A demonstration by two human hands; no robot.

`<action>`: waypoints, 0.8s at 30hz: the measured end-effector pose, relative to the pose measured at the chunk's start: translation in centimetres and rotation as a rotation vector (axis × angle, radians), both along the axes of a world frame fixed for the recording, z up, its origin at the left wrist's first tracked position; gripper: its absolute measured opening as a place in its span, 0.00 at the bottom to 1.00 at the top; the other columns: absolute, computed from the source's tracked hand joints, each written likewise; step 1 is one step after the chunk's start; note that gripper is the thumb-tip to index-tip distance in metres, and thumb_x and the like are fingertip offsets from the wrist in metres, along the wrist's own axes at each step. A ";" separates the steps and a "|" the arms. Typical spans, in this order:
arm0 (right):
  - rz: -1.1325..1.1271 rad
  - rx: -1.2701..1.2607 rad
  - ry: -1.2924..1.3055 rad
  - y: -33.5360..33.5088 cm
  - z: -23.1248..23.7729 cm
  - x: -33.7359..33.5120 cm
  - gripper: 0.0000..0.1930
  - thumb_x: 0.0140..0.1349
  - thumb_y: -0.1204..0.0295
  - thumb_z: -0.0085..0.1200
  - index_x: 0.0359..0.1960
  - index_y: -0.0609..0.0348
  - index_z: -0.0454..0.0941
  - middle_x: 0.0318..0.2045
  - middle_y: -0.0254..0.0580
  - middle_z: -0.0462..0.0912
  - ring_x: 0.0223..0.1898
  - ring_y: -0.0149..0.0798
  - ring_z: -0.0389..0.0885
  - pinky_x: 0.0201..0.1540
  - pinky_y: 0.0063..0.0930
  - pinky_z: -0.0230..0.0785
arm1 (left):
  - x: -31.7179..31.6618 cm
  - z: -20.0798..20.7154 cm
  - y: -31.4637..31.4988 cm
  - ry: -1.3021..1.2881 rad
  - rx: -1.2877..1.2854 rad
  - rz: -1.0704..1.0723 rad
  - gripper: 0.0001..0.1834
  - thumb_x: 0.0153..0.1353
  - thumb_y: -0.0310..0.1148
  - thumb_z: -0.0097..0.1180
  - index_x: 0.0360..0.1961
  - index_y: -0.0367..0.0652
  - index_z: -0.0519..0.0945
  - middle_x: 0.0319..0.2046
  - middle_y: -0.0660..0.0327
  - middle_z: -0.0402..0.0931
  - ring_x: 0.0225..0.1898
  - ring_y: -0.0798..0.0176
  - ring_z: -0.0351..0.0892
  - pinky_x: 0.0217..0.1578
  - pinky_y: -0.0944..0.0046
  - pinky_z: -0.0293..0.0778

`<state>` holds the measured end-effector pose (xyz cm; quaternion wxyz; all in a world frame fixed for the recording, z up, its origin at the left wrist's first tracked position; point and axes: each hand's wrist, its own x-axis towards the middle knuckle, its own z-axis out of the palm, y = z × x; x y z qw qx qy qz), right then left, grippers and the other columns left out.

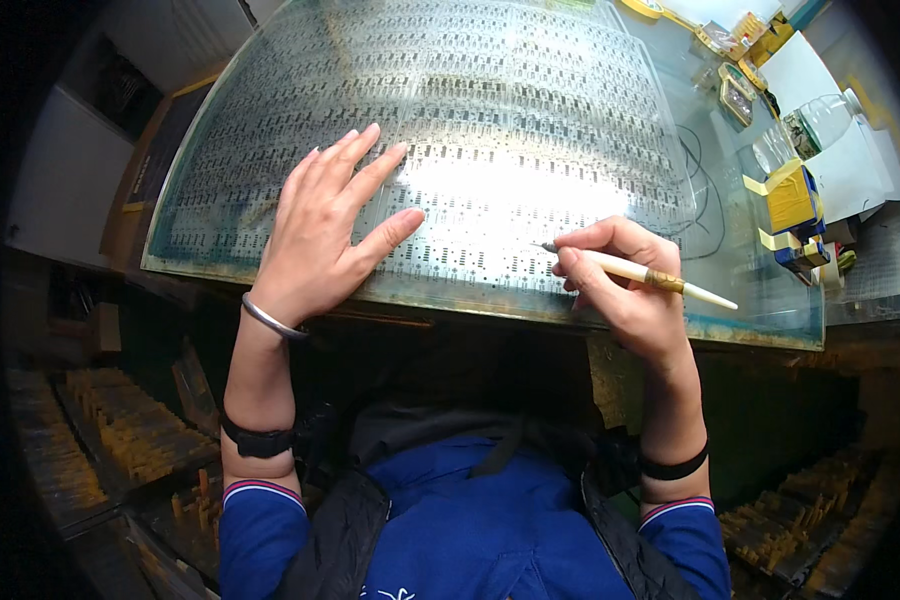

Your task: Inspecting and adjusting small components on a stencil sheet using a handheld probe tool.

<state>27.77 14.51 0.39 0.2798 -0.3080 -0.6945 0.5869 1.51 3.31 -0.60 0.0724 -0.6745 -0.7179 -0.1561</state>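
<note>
A large sheet [530, 110] printed with rows of small dark marks lies on a glass-topped table [760, 290], lit brightly around its middle. My left hand [335, 215] rests on the sheet's left part, fingers spread, holding nothing. Between the thumb and fingers of my right hand [635, 275] is a slim pen-like brush [625, 267] with a pale handle and a brown band. Its dark tip points left, at or just over the lower rows of marks; whether it touches I cannot tell.
On the right stand a clear plastic bottle [825, 122] and a yellow-and-blue box [795, 200]. A tape roll [642, 8] and a small framed item [737, 95] lie farther back. Racks of dark panels [135, 425] stand below the table at left, with more [800, 510] at right.
</note>
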 end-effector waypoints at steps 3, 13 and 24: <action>0.046 0.055 -0.009 0.2 -0.2 0.3 0.06 0.59 0.77 0.58 0.35 0.67 0.81 0.27 0.36 0.84 0.30 0.22 0.79 0.33 0.16 0.71 | 0.0 0.0 0.0 -0.002 0.001 0.000 0.32 0.64 0.54 0.51 0.65 0.49 0.69 0.67 0.52 0.61 0.69 0.50 0.57 0.69 0.48 0.47; -0.002 0.024 -0.009 0.3 0.1 -0.4 0.06 0.59 0.77 0.57 0.35 0.66 0.82 0.26 0.34 0.83 0.29 0.22 0.77 0.32 0.16 0.70 | -0.3 0.1 0.4 -0.008 0.015 -0.003 0.32 0.64 0.54 0.51 0.64 0.49 0.70 0.67 0.52 0.61 0.69 0.50 0.57 0.69 0.47 0.46; -0.004 0.078 -0.021 0.3 0.0 -0.3 0.05 0.59 0.77 0.57 0.34 0.66 0.82 0.26 0.34 0.83 0.28 0.21 0.77 0.32 0.16 0.69 | -0.3 0.0 0.3 -0.007 0.014 0.004 0.32 0.64 0.54 0.51 0.64 0.49 0.70 0.67 0.51 0.61 0.69 0.50 0.57 0.69 0.47 0.46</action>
